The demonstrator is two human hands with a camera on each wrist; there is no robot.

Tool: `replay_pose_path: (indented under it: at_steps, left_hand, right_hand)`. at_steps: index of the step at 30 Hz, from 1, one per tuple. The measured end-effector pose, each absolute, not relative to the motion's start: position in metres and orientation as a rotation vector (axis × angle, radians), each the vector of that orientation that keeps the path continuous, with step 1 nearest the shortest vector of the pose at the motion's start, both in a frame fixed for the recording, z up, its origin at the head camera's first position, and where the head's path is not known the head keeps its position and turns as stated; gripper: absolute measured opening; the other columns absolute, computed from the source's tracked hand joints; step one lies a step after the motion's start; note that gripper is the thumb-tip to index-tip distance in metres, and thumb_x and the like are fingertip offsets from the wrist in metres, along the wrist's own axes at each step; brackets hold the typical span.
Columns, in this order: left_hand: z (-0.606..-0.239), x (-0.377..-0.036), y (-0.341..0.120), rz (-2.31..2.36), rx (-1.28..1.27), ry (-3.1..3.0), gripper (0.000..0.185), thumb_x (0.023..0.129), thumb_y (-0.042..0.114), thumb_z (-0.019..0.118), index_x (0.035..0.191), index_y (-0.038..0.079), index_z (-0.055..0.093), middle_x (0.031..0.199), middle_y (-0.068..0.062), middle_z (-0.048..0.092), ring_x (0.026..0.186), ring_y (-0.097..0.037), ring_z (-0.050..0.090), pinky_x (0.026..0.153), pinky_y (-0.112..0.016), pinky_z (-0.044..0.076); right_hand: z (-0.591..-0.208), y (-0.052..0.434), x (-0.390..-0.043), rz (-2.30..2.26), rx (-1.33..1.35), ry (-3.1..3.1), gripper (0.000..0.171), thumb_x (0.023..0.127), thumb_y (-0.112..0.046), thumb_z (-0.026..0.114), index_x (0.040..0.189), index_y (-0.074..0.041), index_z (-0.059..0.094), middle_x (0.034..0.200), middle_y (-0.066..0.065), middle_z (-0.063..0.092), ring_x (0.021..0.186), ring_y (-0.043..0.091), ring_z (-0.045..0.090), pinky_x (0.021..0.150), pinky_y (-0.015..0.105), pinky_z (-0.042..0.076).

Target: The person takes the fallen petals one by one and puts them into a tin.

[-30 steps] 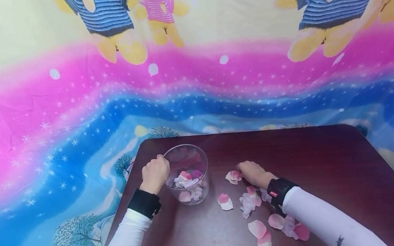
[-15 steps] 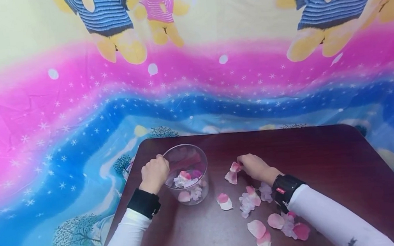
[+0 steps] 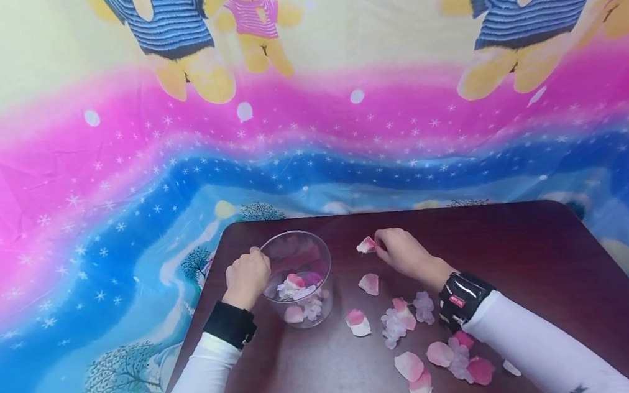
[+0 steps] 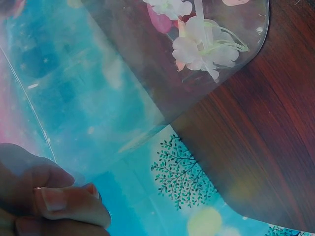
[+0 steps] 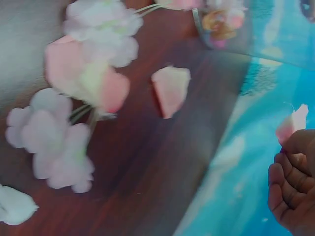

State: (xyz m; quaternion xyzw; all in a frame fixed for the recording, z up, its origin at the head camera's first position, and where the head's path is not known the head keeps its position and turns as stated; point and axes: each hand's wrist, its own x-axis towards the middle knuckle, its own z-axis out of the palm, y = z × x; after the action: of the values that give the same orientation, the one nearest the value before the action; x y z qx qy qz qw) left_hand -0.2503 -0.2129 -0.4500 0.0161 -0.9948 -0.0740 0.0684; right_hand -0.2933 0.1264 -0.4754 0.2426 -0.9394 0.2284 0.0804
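Note:
A clear round container (image 3: 324, 308), with white flowers and pink petals (image 3: 295, 280) inside, stands on the left of the table. My left hand (image 3: 247, 277) grips its rim; curled fingers (image 4: 74, 204) show in the left wrist view. To the right, above the tabletop, my right hand (image 3: 406, 254) pinches a pink and white petal (image 3: 366, 245) between thumb and fingertips. The same petal (image 5: 291, 127) appears at the right edge of the right wrist view. Directly below that hand, a single petal (image 3: 369, 284) lies on the table.
Loose petals (image 3: 358, 322) and pale lilac flowers (image 3: 395, 327) lie scattered across the middle and front of the dark wooden table (image 3: 319, 377). A white petal (image 3: 511, 368) lies beside the right sleeve. A printed cloth (image 3: 307, 116) hangs behind the table.
My right hand has lifted one petal off the table and moved it up and away, leaving another petal where the two lay together. The left hand and container have stayed put.

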Motion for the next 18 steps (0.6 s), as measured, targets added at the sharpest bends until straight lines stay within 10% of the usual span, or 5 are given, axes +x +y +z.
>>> replay_pose_path:
  at_steps: [18]
  left_hand:
    - [-0.454, -0.251, -0.213, -0.208, 0.064, -2.988, 0.034, 0.104, 0.022, 0.040, 0.091, -0.005, 0.057, 0.088, -0.032, 0.069, 0.082, -0.049, 0.069, 0.067, -0.058, 0.055]
  right_hand:
    - [-0.405, 0.067, -0.263, 0.790, 0.816, -2.571, 0.008, 0.088, -0.009, 0.069, 0.084, -0.011, 0.062, 0.075, 0.001, 0.057, 0.068, 0.014, 0.050, 0.064, 0.030, 0.045]
